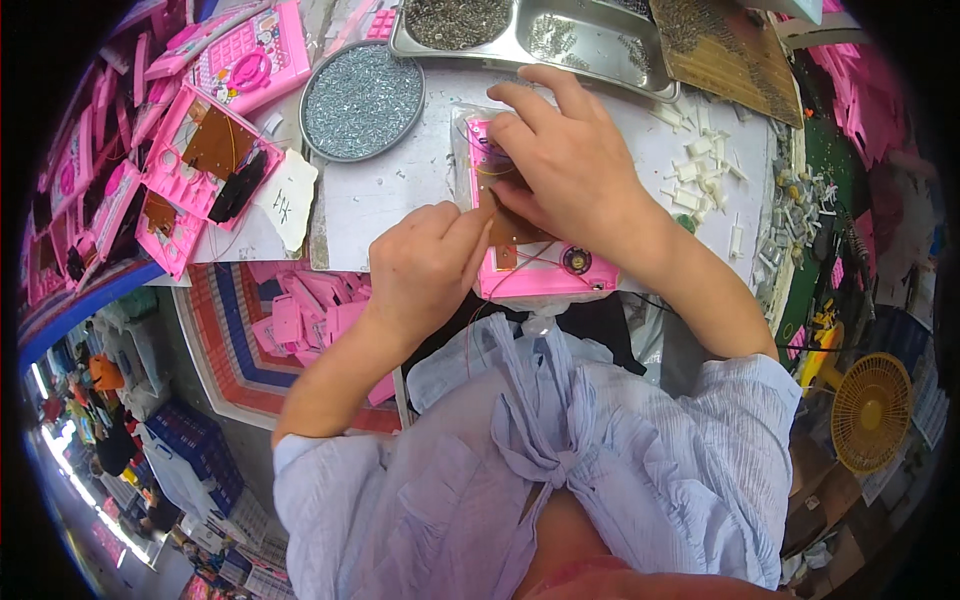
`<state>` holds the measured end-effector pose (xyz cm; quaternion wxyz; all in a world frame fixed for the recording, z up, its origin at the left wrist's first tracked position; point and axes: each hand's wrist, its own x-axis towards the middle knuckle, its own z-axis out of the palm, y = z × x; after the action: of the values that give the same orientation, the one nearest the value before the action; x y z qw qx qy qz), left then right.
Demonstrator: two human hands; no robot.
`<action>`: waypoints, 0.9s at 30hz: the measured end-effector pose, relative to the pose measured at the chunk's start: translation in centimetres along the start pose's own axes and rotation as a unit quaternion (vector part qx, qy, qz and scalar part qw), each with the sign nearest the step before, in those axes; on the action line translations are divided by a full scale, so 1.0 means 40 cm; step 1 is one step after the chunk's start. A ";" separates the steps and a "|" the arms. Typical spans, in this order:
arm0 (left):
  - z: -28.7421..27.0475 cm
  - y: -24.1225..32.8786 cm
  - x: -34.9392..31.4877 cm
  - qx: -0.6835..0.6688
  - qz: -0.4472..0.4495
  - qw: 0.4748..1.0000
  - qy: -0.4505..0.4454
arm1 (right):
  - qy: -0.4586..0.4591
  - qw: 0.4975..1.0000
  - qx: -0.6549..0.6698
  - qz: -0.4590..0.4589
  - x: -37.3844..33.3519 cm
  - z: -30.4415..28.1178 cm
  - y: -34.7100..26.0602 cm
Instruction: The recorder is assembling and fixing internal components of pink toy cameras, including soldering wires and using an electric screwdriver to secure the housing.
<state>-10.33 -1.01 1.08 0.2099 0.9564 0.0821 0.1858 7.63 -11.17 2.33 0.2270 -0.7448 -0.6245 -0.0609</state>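
Observation:
In front of me lies a pink plastic toy housing (545, 285), its inside facing up. A brown circuit board (525, 230) sits across it, with thin wires running over the shell. Near its right end is a round dark speaker (577, 260). My left hand (425, 260) is closed, thumb and forefinger pinching at the board's left edge. My right hand (575, 155) arches over the far part of the housing with fingers bent and apart. Its thumb reaches down by the board, and the palm hides much of the shell. Clear plastic wrap (461, 150) lies under the housing.
Beyond my hands stand a round dish of small screws (362, 100) and a metal tray (600, 75) of small parts. White plastic pieces (700, 175) scatter at right. Pink housings (215, 155) pile at left; more fill a striped bag (225, 335) below. A yellow fan (870, 412) stands lower right.

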 end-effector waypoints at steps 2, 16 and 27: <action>0.017 -0.008 -0.014 -0.051 -0.043 0.997 0.050 | -0.002 1.000 -0.027 -0.001 0.010 0.017 -0.012; 0.059 -0.061 -0.011 -0.281 -0.250 0.924 0.071 | 0.100 0.994 0.040 -0.031 -0.129 -0.041 0.030; 0.039 0.081 0.144 -0.222 -0.030 0.973 0.056 | 0.174 0.944 0.232 0.156 -0.179 -0.003 0.064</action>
<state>-4.20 -3.15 3.01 0.4173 0.8713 0.0787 0.2459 8.61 -17.97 -0.91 0.5052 -0.7377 -0.4479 -0.0069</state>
